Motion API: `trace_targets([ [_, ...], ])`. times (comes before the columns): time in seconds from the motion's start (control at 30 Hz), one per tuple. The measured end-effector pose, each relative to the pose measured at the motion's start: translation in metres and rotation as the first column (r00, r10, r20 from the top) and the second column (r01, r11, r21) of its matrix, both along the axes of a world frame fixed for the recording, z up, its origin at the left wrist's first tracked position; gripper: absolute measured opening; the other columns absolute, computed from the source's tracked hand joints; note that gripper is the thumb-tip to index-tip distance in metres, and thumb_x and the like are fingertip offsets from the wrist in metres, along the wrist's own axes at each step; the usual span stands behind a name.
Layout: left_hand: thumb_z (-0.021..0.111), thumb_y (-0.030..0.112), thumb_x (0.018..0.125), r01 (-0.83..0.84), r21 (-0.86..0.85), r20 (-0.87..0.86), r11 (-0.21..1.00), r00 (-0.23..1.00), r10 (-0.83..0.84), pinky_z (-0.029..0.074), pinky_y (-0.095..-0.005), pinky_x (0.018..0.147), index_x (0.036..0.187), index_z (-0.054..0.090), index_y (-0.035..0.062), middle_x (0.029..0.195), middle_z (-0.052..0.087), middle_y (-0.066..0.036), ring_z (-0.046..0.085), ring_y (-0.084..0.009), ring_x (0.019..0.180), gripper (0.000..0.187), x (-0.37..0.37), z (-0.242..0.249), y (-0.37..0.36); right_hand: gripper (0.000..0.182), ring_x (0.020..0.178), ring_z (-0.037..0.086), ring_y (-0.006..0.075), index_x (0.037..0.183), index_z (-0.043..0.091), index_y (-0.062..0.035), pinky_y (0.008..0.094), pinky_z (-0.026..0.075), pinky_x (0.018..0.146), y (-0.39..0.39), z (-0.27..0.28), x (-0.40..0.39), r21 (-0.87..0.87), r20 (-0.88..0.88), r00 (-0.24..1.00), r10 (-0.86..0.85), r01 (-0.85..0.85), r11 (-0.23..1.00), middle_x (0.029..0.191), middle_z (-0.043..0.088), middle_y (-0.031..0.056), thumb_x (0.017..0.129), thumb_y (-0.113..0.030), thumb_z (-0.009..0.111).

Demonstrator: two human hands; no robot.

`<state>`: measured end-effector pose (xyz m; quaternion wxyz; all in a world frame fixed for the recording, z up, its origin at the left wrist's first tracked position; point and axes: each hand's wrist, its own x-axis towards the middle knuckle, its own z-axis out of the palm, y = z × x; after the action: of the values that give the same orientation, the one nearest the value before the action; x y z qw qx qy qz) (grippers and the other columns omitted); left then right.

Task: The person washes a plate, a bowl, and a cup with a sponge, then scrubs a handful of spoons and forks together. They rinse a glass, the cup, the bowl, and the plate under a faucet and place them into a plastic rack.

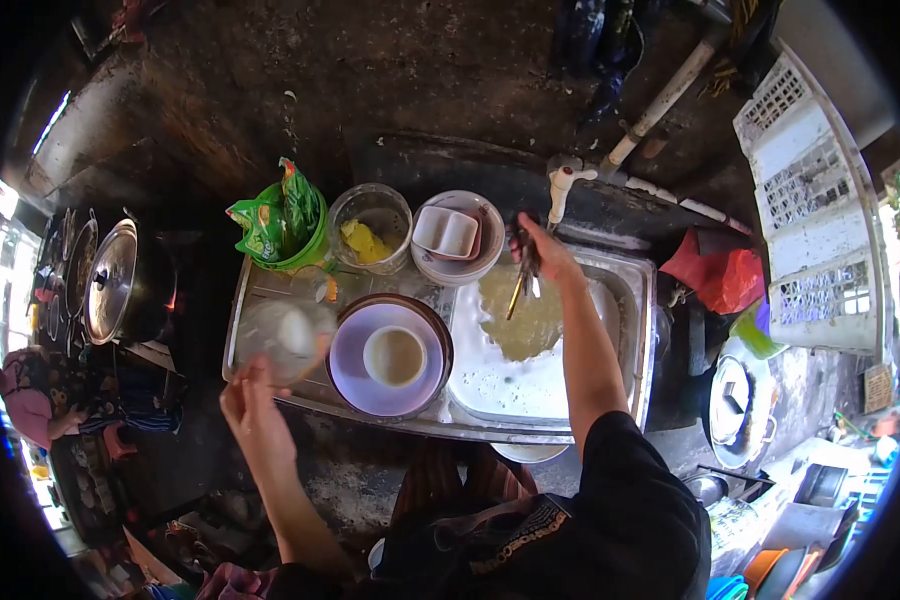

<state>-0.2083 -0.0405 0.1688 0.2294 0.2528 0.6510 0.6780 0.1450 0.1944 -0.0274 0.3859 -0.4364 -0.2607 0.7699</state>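
My right hand (553, 252) is closed around a bundle of cutlery (518, 290) over the sink, just beside the tap (564, 185). Foamy, cloudy water (515, 385) fills the basin below it. On the left side of the drainboard, my left hand (257, 395) pinches the near edge of a round see-through plastic bowl (285, 335), which is smeared by motion. Right of that bowl stands a wide lilac basin (355, 385) with a smaller cream bowl (394, 356) inside. Behind the sink edge, stacked white bowls (488, 215) hold a divided white dish (445, 232).
A green bucket (315, 240) with a green packet and a clear tub (345, 205) with something yellow line the back. A white plastic rack (810, 190) hangs at right above a red bag (720, 275). Pots (120, 280) stand far left, near another person (35, 395).
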Motion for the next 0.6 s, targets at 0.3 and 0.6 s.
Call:
trace_targets([
  [0.3, 0.049, 0.025, 0.089, 0.884, 0.232, 0.331, 0.405, 0.32, -0.888, 0.035, -0.0215, 0.052, 0.088, 0.058, 0.0037, 0.073, 0.06, -0.005, 0.048, -0.0083, 0.055, 0.024, 0.153, -0.079, 0.077, 0.028, 0.048, 0.054, 0.0126, 0.079, 0.06, -0.0063, 0.0258, 0.044, 0.046, -0.019, 0.0, 0.021, 0.104, 0.728, 0.686, 0.008, -0.122, 0.987, 0.071, 0.062, 0.0079, 0.077, -0.034, 0.063],
  [0.6, 0.051, 0.017, 0.087, 0.88, 0.147, 0.769, 0.452, 0.186, -0.612, 0.046, -0.0253, 0.061, 0.099, 0.055, -0.0016, 0.092, 0.06, -0.014, 0.061, -0.0196, 0.075, 0.022, 0.277, -0.208, 0.174, 0.031, 0.086, 0.059, 0.037, 0.104, 0.06, -0.0072, 0.0438, 0.047, 0.074, -0.222, 0.074, 0.189, 0.196, 0.976, -0.093, -0.196, -0.001, 0.981, 0.091, 0.06, 0.0232, 0.077, -0.02, 0.053],
])
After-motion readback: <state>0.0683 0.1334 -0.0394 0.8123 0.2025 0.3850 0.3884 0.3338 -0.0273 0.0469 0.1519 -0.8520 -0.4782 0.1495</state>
